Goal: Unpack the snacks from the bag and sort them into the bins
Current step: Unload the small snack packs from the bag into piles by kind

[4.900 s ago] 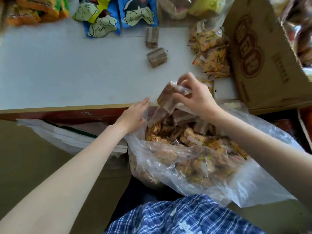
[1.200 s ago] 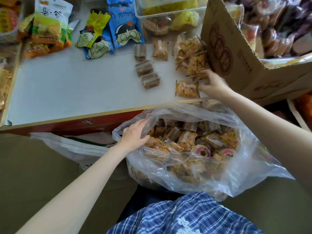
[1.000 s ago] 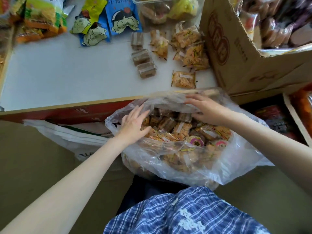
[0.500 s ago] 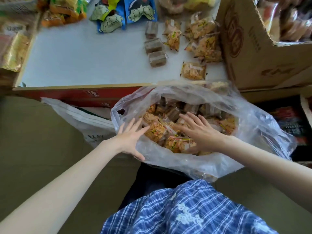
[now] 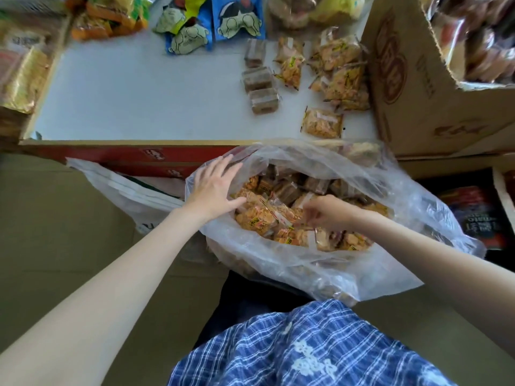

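Left hand (image 5: pixel 213 188) flat, fingers spread on clear bag (image 5: pixel 320 263) rim — holds mouth open. Right hand (image 5: pixel 327 211) inside, fingers curled, pinching snack packet (image 5: pixel 274 214). Sorted packets (image 5: pixel 322 124) near table (image 5: pixel 139 93) right edge.

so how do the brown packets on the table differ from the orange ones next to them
Colour: the brown packets hold dark, solid blocks; the orange packets show golden, crumbly pieces with yellow labels.
Layout: the brown packets sit in a neat column of three; the orange packets lie in a loose heap against the cardboard box, one apart nearer the table edge.
Shape: the brown packets look compact and boxy, the orange packets flatter with frilled ends.
Both are clear-wrapped and lie on the white table.
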